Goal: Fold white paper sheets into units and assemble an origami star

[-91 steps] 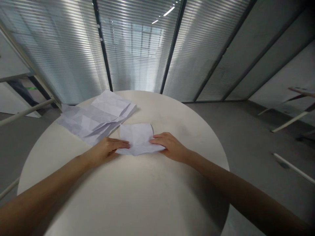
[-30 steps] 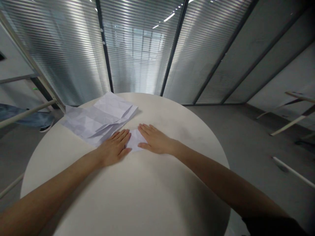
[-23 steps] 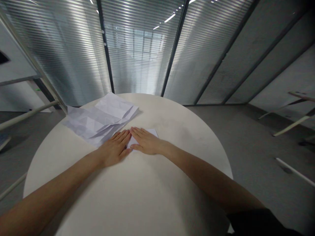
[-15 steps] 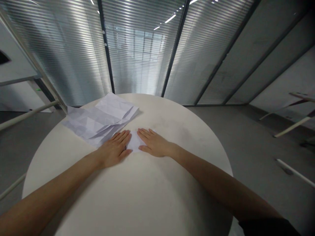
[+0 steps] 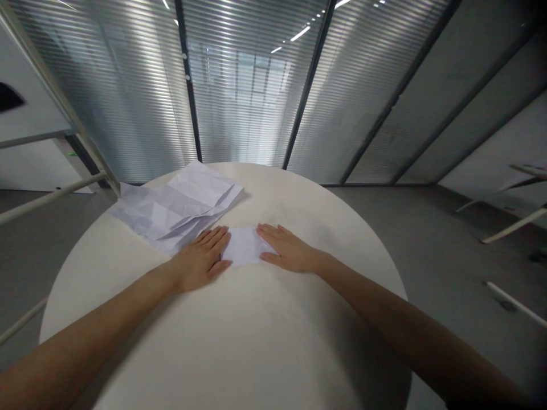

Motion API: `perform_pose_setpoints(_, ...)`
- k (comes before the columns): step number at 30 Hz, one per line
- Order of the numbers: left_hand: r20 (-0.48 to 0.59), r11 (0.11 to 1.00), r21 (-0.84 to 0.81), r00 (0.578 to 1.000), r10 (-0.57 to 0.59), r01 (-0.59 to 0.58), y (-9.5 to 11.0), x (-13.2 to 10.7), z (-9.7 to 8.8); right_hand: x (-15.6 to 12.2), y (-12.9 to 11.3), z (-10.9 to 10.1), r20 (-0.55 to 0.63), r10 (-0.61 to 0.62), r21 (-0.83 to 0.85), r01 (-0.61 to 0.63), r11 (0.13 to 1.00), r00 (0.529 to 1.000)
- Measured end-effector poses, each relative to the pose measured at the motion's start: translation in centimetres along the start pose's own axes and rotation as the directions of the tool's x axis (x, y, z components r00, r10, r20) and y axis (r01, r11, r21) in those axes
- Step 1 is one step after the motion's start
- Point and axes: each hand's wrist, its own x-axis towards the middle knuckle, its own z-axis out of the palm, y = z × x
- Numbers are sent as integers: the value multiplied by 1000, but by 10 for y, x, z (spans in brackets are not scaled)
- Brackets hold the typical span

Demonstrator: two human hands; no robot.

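A small folded white paper lies flat on the round white table. My left hand rests palm down on its left end, fingers stretched out and together. My right hand lies palm down on its right end, fingers flat. The middle of the paper shows between the two hands. Neither hand grips anything; both press flat on the paper.
A pile of creased, unfolded white sheets lies at the table's far left, just beyond my left hand. Behind the table stand glass walls with blinds. Slanted pale bars stand on the left, others on the right floor.
The paper was larger and open three seconds ago; it is folded smaller now. In the last second my right hand slid right along it, uncovering its middle. My left hand stayed put.
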Motion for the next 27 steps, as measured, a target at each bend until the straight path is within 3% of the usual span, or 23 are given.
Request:
perform_pose_setpoints(6,-26,1000,-13,1000,5,-5,-2,0,3,31,-3,-7,-6,9,77,-8,997,1000)
perform_pose_setpoints(12,-44,1000,-12,999,-17,17,0,0,1,54,-6,-16,-63,3,25,-2,1000,998)
perform_pose_setpoints(18,-78,998,-45,996,-36,33,1,-2,0,59,-17,-26,-188,-12,-50,2,999,982)
perform_pose_setpoints(23,-144,993,-110,988,-48,33,0,-3,-1,58,-29,-35,-212,-50,-76,35,996,976)
perform_pose_setpoints(27,-255,979,-193,967,11,-62,2,-4,-3,51,-31,-41,-261,-119,-63,106,992,958)
